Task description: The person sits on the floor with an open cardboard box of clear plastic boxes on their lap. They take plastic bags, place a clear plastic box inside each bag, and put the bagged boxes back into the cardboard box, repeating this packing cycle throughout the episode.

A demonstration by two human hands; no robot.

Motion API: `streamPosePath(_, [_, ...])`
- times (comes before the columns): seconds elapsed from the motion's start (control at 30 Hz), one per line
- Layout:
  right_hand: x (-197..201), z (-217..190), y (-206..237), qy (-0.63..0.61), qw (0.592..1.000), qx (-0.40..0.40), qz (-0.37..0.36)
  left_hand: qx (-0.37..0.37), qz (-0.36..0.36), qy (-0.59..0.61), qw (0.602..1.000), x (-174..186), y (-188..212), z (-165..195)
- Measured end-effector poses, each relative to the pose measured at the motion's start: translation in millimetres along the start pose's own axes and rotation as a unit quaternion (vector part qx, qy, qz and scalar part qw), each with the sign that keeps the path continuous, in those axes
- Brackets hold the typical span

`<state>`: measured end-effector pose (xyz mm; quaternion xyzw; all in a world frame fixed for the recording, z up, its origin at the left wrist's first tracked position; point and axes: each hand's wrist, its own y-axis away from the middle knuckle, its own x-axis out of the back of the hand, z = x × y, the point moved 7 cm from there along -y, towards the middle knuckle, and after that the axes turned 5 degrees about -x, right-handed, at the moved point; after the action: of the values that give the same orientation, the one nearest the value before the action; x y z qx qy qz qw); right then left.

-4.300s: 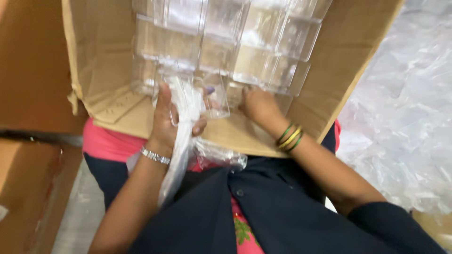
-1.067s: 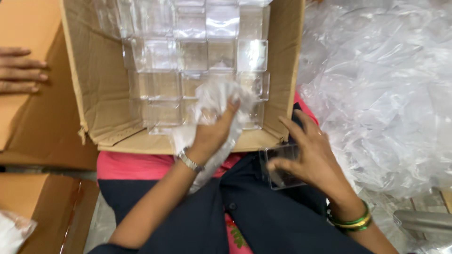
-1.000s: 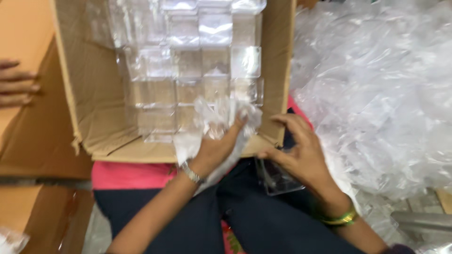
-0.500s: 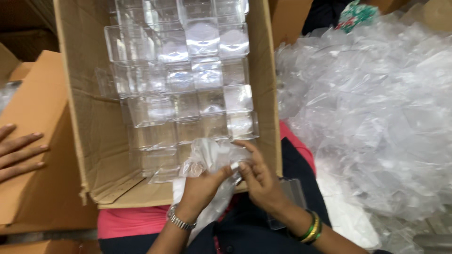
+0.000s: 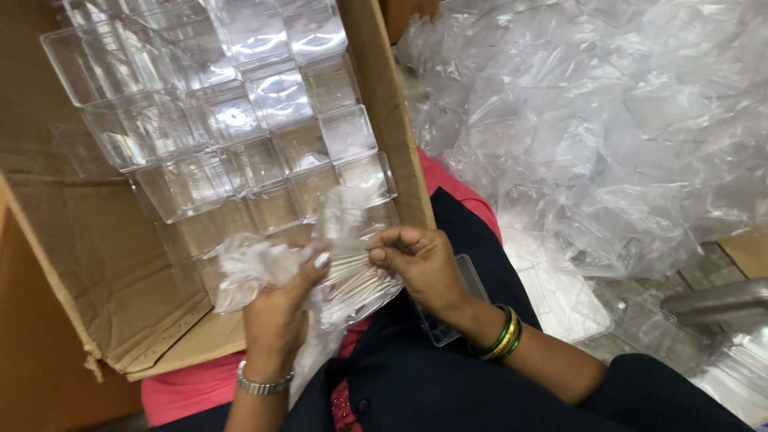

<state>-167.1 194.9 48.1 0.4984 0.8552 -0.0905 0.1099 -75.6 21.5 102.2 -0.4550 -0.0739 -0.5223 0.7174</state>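
My left hand (image 5: 276,308) grips a crumpled clear plastic bag (image 5: 340,260) just below the open side of a cardboard box (image 5: 104,256). My right hand (image 5: 420,264) pinches the same bag at its right edge, fingers closed on the film. A flat clear plastic piece (image 5: 448,320) lies on my lap under the right wrist. The box rests on my lap, tipped toward me, and is filled with rows of several clear plastic containers (image 5: 264,96).
A large heap of clear plastic bags (image 5: 600,136) lies to the right of the box. A metal bar (image 5: 712,300) shows at the lower right. Brown cardboard (image 5: 32,352) fills the lower left.
The right hand has come up from my lap and now pinches the bag together with the left hand. The view has shifted right; another person's hand at the left edge is out of view.
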Motion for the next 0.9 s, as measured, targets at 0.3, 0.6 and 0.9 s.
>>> streamPosePath(0.3, [-7, -28, 20, 0.251, 0.96, 0.108, -0.053, 0.381, 0.076, 0.426, 0.817, -35, 24, -45])
streamPosePath(0.6, [-3, -37, 22, 0.083, 0.993, 0.056, -0.063, 0.49, 0.027, 0.302, 0.817, -47, 44, -60])
streamPosePath(0.9, [11, -24, 26, -0.192, 0.961, -0.097, -0.176, 0.364, -0.082, 0.487, 0.789, -60, 29, -39])
